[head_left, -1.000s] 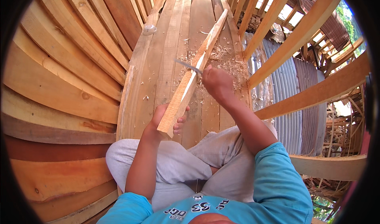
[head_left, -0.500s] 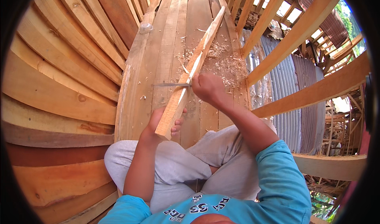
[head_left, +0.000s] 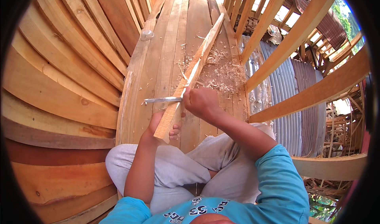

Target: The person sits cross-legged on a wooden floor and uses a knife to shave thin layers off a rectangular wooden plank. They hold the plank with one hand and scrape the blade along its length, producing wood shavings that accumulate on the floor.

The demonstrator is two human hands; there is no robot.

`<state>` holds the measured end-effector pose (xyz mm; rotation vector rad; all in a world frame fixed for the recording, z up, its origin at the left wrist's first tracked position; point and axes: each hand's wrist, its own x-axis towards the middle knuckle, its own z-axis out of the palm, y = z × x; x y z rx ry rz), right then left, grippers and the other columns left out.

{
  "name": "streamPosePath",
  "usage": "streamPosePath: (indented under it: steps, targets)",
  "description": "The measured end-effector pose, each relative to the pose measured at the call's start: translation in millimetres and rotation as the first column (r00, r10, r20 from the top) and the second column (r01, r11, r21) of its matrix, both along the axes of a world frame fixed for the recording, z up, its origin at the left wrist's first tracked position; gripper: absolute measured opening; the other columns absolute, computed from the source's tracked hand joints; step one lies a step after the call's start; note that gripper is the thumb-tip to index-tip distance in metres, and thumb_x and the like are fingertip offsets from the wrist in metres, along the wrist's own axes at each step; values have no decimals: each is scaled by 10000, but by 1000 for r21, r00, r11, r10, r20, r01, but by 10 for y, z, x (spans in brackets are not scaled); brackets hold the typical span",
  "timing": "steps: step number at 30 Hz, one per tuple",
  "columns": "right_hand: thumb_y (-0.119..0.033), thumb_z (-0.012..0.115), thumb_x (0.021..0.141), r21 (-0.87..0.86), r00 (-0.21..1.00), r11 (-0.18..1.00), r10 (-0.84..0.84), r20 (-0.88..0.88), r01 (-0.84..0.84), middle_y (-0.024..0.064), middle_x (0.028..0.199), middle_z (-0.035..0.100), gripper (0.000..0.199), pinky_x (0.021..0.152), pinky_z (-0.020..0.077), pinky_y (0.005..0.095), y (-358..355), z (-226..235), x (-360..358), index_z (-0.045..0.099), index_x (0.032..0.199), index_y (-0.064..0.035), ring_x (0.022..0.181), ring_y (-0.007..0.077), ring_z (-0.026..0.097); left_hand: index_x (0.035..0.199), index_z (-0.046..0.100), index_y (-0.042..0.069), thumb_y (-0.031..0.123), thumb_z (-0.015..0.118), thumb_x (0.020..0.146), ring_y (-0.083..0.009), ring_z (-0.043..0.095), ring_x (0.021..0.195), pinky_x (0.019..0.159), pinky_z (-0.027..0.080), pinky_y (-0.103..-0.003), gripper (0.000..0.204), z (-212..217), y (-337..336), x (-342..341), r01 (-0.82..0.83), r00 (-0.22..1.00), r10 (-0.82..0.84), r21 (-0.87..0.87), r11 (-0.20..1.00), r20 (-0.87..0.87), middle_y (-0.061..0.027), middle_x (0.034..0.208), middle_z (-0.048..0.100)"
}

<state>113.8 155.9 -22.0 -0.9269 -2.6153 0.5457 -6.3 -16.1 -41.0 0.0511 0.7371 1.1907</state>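
Left hand [head_left: 154, 124] curled, right hand [head_left: 202, 102] in a fist

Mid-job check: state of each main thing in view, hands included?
Wood bar: partly carved, narrowing toward far end
Knife: blade bare, across the bar
Left hand: closed around bar's near end
Right hand: closed on the knife
Shavings: loose, scattered over planks
Clear container: can't tell whether open or shut

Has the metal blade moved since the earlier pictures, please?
Yes: judged against the plank floor, the metal blade in the right hand has moved lower in the picture and leftward.
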Motion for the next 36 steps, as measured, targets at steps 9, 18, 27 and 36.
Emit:
streamPosePath:
  steps: [9,18,27,36]
  targets:
    - [-290,438,963,102,998,995,25,-49,-20,206,564,616,511,537,520,494,181,-139,32,656,578,-33,514,387,632,1214,520,-2,377,334,1015,-146,487,474,414,417,-299,466,86,26,74,-11,996,7,-49,999,-84,-62,695,516]
    - [-285,436,952,129,991,990,-47,-127,63,205,570,616,496,571,521,493,385,-144,-46,677,602,-29,541,399,634,1212,525,-4,391,326,1019,-143,494,489,431,427,-289,483,94,125,89,-59,987,48,-66,996,-154,-61,680,507]
    - [-293,423,973,233,961,968,-28,-274,95,213,508,551,556,523,491,501,589,-269,-27,589,515,-26,471,404,583,1218,517,-11,406,328,1021,-146,479,468,418,417,-296,499,-16,150,111,-50,998,47,-51,997,-48,-64,699,507]
    - [-284,438,969,227,961,960,-101,-256,162,185,494,555,534,517,503,494,695,-444,-66,612,533,-29,465,376,597,1203,521,-20,380,319,1023,-148,487,473,417,419,-298,482,7,211,94,-54,998,55,-39,998,22,-62,696,506]
